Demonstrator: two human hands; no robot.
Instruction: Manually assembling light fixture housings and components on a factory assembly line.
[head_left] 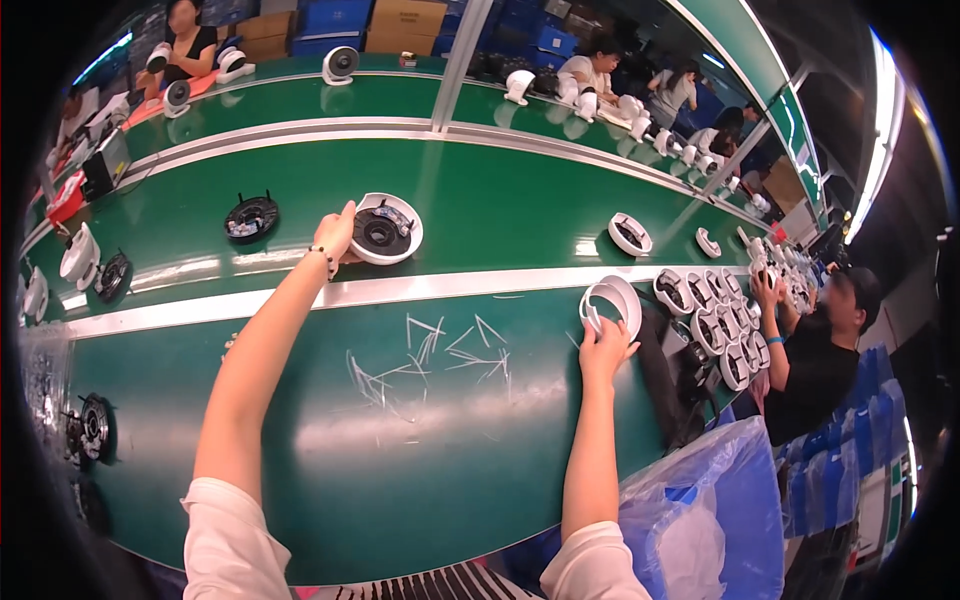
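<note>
My left hand reaches far across the bench, its fingers closed on the left rim of a round white housing with a black disc-shaped part inside. That housing rests on the green belt beyond the metal strip. On the right, my right hand grips the near edge of an empty white ring-shaped shell, tilted above the near bench. Several thin white strips lie scattered between my arms. Left of the housing, a loose black round part with upright prongs sits on the belt.
Rows of white housings with black inserts stand at the right, beside a co-worker in black. A blue bin lined with clear plastic is at lower right. More black parts lie at the left edge. A metal strip divides the bench from the belt.
</note>
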